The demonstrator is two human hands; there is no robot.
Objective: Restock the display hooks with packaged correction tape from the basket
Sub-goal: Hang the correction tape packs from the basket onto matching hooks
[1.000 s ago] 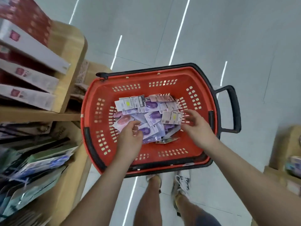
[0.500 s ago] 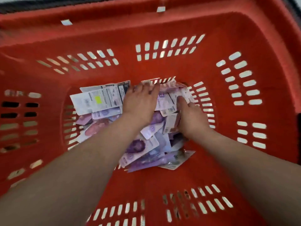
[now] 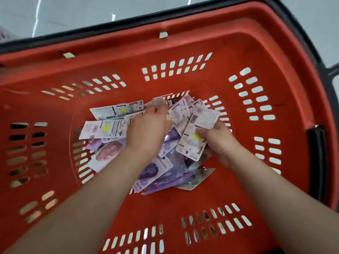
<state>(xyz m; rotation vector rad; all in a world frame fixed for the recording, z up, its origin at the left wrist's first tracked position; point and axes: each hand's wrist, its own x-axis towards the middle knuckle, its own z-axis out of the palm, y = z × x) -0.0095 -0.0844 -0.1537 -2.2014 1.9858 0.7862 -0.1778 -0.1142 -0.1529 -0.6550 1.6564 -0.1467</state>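
A red slotted basket fills the view. On its floor lies a pile of several purple and pink correction tape packs, some face down with white printed backs. My left hand reaches into the far side of the pile, its fingers curled among the packs there. My right hand grips a fanned bunch of packs, backs up, with the thumb across the nearest one. No display hooks are in view.
The basket has a black rim and a black handle part at the far right. Pale floor shows beyond the far rim.
The view has backed off a little from the basket. My right hand has lifted a bunch of packs off the pile. My left hand has shifted slightly right on the pile's far side.
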